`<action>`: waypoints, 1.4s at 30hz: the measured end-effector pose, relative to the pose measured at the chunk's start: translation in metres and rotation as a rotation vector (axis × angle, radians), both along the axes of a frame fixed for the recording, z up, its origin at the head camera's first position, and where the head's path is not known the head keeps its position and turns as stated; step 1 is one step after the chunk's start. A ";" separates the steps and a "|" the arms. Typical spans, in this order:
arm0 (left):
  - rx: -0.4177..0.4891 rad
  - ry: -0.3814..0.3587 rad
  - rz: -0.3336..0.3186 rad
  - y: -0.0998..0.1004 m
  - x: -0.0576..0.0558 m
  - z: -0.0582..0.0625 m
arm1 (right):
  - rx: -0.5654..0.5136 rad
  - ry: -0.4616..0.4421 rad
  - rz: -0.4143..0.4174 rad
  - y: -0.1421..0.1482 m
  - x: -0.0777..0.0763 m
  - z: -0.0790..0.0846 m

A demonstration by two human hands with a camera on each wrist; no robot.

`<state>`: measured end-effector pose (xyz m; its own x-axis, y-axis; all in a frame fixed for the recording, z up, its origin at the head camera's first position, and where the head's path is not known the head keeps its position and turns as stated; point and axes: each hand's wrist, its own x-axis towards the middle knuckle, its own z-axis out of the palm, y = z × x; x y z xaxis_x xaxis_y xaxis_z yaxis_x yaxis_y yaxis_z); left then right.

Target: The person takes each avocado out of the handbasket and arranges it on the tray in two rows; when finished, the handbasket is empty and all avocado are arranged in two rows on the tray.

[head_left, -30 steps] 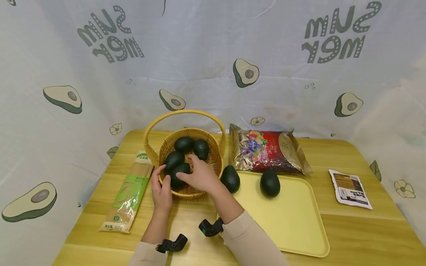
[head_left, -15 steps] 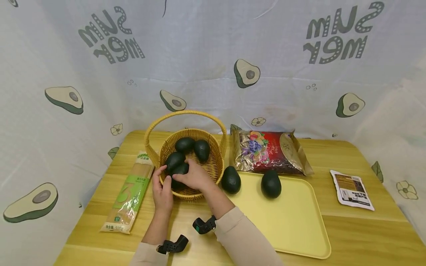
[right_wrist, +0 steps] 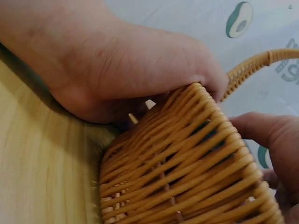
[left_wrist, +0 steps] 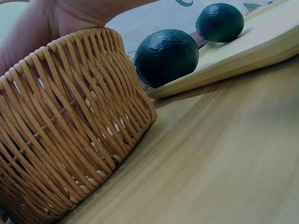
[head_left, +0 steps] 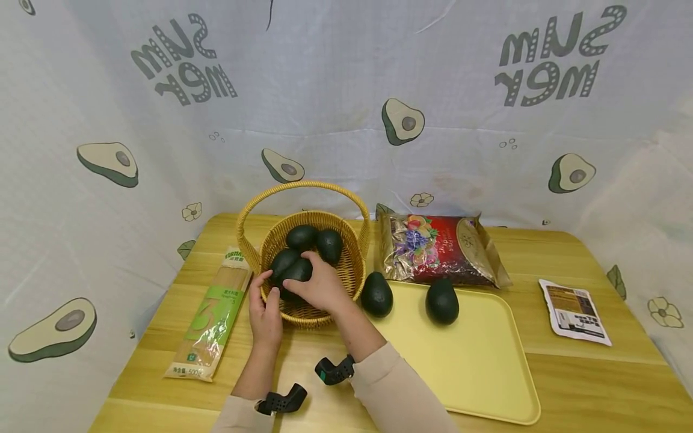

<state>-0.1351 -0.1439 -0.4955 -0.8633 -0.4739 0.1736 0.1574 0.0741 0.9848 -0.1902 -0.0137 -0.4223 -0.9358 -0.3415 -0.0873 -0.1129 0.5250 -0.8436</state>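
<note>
In the head view, a yellow wicker basket (head_left: 354, 270) with a tall arched handle holds several dark green avocados. My right hand (head_left: 325, 288) reaches over the basket's near right rim and grips an avocado (head_left: 298, 273) between thumb and fingers. Another avocado (head_left: 283, 262) lies against its left side. My left hand (head_left: 266, 316) holds the basket's near left rim, thumb over the edge. In the right wrist view, the left hand (right_wrist: 282, 140) touches the rim from the far side. The left wrist view shows the wicker wall (left_wrist: 79, 126) with the right wrist above it.
A yellow tray (head_left: 476, 361) right of the basket bears an avocado (head_left: 442, 300), with another (head_left: 376, 294) at its left edge. Behind lies a red and gold candy bag (head_left: 441, 249). A spaghetti pack (head_left: 211, 319) lies left, a small white pouch (head_left: 575, 311) far right.
My right hand first moved left and closed around the near avocado, then rose slightly with it against the neighbouring one. The left hand stayed on the basket rim.
</note>
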 end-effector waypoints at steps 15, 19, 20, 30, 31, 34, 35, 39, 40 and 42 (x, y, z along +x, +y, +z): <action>0.018 -0.013 -0.002 0.001 -0.001 0.000 | -0.255 0.036 -0.122 0.043 0.023 0.035; 0.020 -0.014 -0.009 0.001 -0.001 -0.001 | -0.320 0.026 -0.136 0.058 0.030 0.035; 0.020 -0.016 -0.010 0.001 -0.001 -0.002 | -0.330 0.030 -0.137 0.061 0.032 0.034; 0.027 -0.011 -0.006 -0.001 -0.001 -0.002 | -0.326 0.054 -0.191 0.093 0.043 0.034; 0.026 -0.012 -0.005 -0.001 -0.001 -0.001 | -0.313 0.061 -0.200 0.096 0.045 0.034; 0.024 -0.019 -0.005 -0.001 0.000 -0.002 | -0.276 0.069 -0.226 0.107 0.049 0.032; 0.027 -0.023 -0.007 -0.001 0.000 -0.002 | -0.262 0.067 -0.233 0.110 0.050 0.031; 0.029 -0.034 -0.007 -0.001 0.001 -0.002 | -0.219 0.069 -0.250 0.126 0.054 0.030; 0.029 -0.036 -0.007 0.000 0.002 -0.002 | -0.213 0.073 -0.251 0.131 0.055 0.031; 0.028 -0.029 -0.010 0.000 0.001 -0.001 | -0.199 0.085 -0.256 0.141 0.056 0.034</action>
<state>-0.1337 -0.1437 -0.4966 -0.8723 -0.4700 0.1349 0.1291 0.0447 0.9906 -0.1345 0.1271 -0.3883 -0.9945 -0.0973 0.0393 -0.0730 0.3717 -0.9255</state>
